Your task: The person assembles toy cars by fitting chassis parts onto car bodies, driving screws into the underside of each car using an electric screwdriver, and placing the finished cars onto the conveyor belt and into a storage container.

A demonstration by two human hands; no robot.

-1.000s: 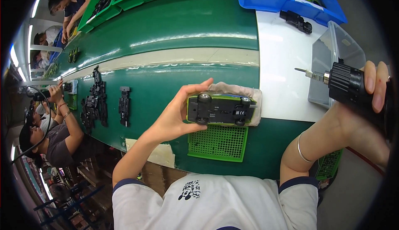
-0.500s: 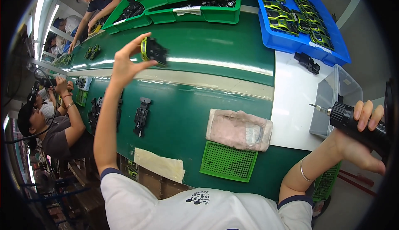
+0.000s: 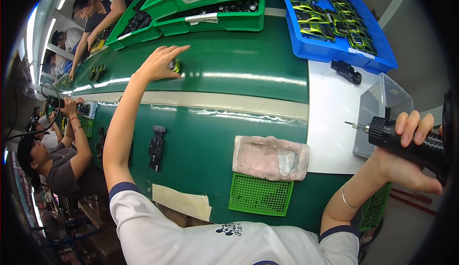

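Observation:
My left hand [image 3: 158, 64] reaches out over the green belt [image 3: 229, 59], with its thumb and fingers spread apart. A small yellow-green toy car [image 3: 176, 66] shows between them, partly covered by the hand; it seems to lie on the belt. On the right, my right hand [image 3: 406, 145] is wrapped round a black electric screwdriver [image 3: 382, 131], its bit pointing left over a clear plastic box [image 3: 367, 136]. A black toy car chassis [image 3: 157, 148] lies on the near green tabletop, below my left forearm.
A pinkish cloth pad [image 3: 267, 157] lies against a green perforated tray [image 3: 260, 195]. A blue bin [image 3: 346, 57] holds several yellow-green cars; a black part [image 3: 346, 72] lies near it. Green bins [image 3: 210, 23] stand at the back. Co-workers [image 3: 57, 162] sit and stand at left.
My left hand has spread its fingers away from the toy car, which was pinched in them and now sits lower behind the hand. The view has shifted slightly; the screwdriver stays in my right hand.

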